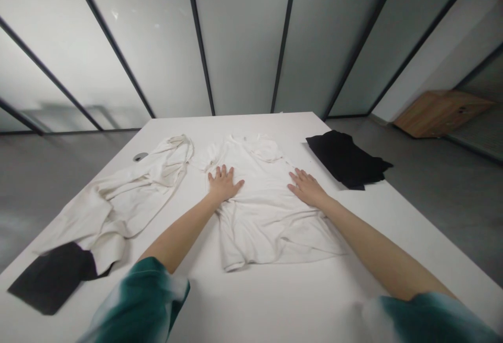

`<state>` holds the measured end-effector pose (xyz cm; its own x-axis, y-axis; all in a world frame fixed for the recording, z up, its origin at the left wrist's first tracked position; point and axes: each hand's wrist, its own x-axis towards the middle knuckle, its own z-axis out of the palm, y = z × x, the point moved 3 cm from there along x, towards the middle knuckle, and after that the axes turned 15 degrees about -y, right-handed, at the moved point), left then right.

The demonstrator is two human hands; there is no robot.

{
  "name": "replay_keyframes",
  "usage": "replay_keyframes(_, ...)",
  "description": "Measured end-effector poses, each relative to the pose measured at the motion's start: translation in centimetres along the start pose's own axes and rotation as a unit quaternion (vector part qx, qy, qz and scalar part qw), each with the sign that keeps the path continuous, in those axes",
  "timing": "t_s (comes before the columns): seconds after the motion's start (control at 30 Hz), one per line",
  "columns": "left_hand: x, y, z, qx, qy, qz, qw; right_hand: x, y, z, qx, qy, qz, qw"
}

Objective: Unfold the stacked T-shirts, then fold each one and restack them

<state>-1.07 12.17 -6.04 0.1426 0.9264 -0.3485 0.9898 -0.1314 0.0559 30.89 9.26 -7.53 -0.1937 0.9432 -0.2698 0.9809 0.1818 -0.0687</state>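
A white T-shirt lies spread on the white table, its neckline at the far side and its hem toward me. The upper part looks fairly smooth, while the lower half is wrinkled. My left hand rests flat on the shirt's left side with fingers spread. On the opposite side, my right hand presses palm down near the shirt's right edge, fingers stretched out. Neither hand grips the cloth.
Crumpled cream-white clothing covers the table's left side, beside a dark cloth at the near left corner. Folded black garments lie at the right edge. A grey round object sits far left on the table.
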Motion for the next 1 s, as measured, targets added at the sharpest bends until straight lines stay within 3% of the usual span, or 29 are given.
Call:
replay_keyframes(0.2, 0.4, -2.1, -0.4, 0.015, 0.007, 0.060, 0.998, -2.1, -1.7, 1.6, 0.020, 0.014, 0.055, 0.998)
replay_keyframes(0.37, -1.6, -3.1, -1.2, -0.024, 0.131, 0.108, 0.985, -2.9, 0.2, 0.8, 0.090, 0.109, 0.022, 0.990)
replay_keyframes(0.43, -2.9, -3.3, -1.1, -0.042, 0.152, 0.125, 0.980, -3.5, 1.0, 0.2, 0.110, 0.144, 0.020, 0.983)
replay_keyframes(0.6, -7.3, -3.5, -0.4, -0.061, 0.156, 0.168, 0.971, -6.4, -0.7, -1.0, 0.105, 0.165, -0.095, 0.976)
replay_keyframes(0.67, -9.4, -3.4, 0.0, -0.070, 0.129, 0.208, 0.967, -8.1, -2.1, -1.2, 0.096, 0.139, -0.147, 0.975)
replay_keyframes(0.8, -13.0, -3.2, 1.1, -0.040, 0.015, 0.308, 0.950, -10.9, -3.9, -0.4, 0.066, 0.055, -0.218, 0.972)
replay_keyframes(1.0, -14.8, -3.8, 1.6, -0.059, -0.028, 0.337, 0.939, -11.6, -2.8, 0.7, 0.098, 0.063, -0.206, 0.972)
